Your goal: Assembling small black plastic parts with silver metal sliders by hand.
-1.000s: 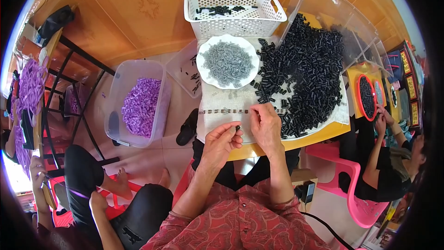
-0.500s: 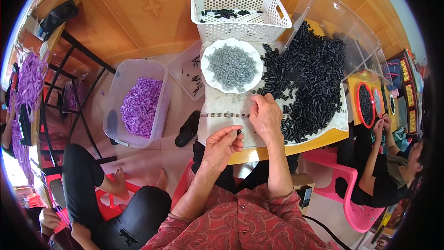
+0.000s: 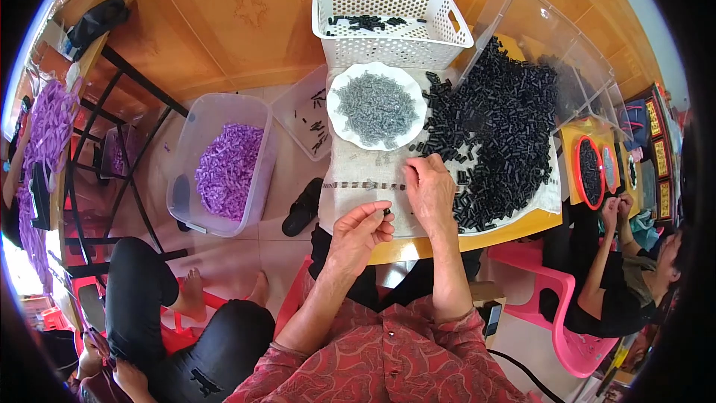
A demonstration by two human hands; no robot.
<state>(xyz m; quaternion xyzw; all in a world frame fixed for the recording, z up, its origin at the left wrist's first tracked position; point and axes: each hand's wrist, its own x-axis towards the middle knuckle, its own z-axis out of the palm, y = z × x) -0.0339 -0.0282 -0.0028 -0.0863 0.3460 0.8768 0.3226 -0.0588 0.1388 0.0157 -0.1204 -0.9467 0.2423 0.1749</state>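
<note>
My left hand [image 3: 359, 233] is closed in a pinch at the table's near edge, holding a small black tube-shaped piece [image 3: 387, 212] at its fingertips. To its right and a little farther off, my right hand [image 3: 432, 192] hovers low over the pale cloth [image 3: 347, 168] with thumb and forefinger together; whatever is between them cannot be made out. A white scalloped plate [image 3: 339, 132] heaped with small clear pieces [image 3: 377, 108] lies beyond both hands. Right of my right hand spreads a large pile of black tube pieces [image 3: 514, 134].
A white perforated basket [image 3: 388, 52] stands behind the plate. A clear tub [image 3: 574, 45] lies tipped behind the black pile. On the floor at left is a bin [image 3: 261, 186] of purple pieces [image 3: 230, 172]. People sit left and right, one on a pink chair [image 3: 570, 283].
My hands hold nearly the same pose, the left still pinching the black piece. The person at lower left has shifted a knee and hands slightly.
</note>
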